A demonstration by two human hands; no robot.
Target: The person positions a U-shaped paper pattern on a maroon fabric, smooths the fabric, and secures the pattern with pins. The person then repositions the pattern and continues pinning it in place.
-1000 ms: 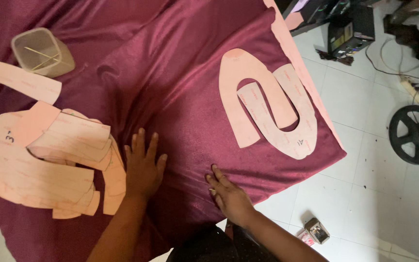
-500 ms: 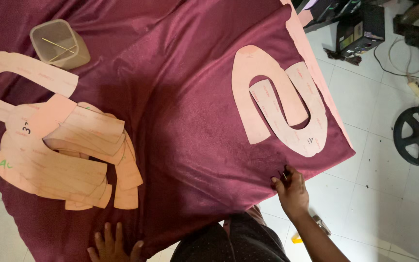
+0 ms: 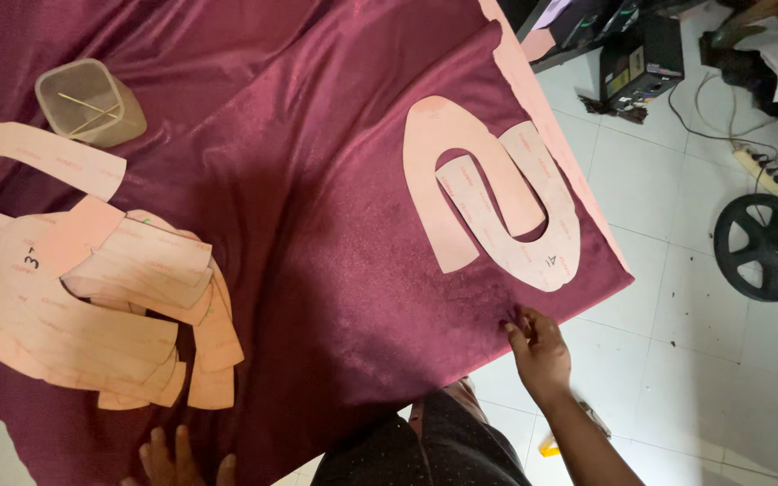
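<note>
While pinching the maroon cloth (image 3: 335, 270) at its near right edge with right hand (image 3: 540, 349), left hand (image 3: 173, 461) flat and spread at the near edge, smoothing under way; likely next, pulling taut beside patterns (image 3: 488, 193).

The right hand (image 3: 540, 346) reaches forward on an outstretched forearm that enters from the lower right, back of the hand up. Its fingertips (image 3: 513, 326) are bunched and bent down, pressing at the near edge of the cloth (image 3: 335, 270); whether they pinch it cannot be told. The left hand (image 3: 177, 461) lies at the bottom edge of the view, left of the right hand, fingers spread flat on the cloth, only partly seen.
</note>
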